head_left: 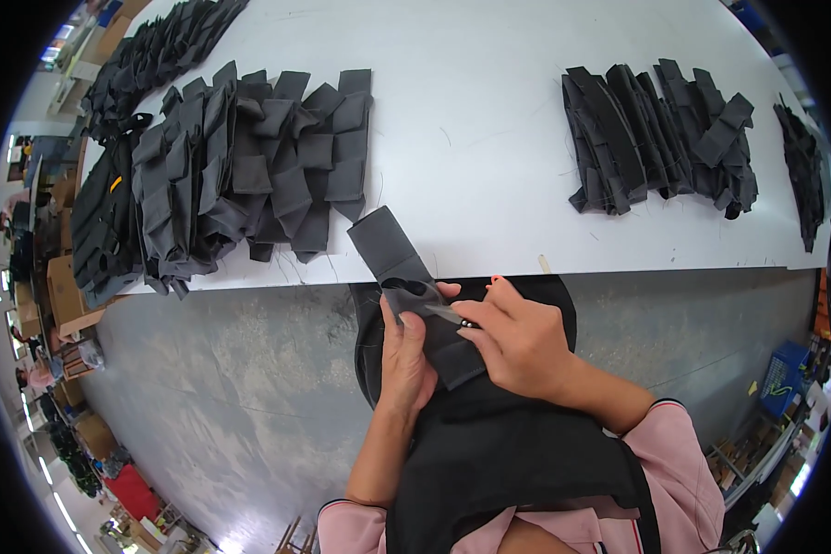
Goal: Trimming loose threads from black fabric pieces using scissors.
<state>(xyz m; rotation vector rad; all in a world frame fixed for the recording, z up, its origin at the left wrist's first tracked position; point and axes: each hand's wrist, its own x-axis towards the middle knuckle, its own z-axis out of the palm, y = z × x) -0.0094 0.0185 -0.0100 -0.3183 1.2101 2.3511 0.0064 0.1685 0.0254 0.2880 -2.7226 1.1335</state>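
My left hand grips a dark grey fabric strip with sewn, folded sections, just off the table's front edge and above my lap. The strip slants from upper left to lower right, and a loop of cloth stands open near its middle. In my right hand is a small pair of thread snips, its metal blades pointing left against the strip by that loop. My right fingers are closed round the handle, which they mostly hide.
On the white table, a large heap of similar grey strips lies left and a smaller pile right. A black item with an orange tab lies at far left. A blue crate stands on the right.
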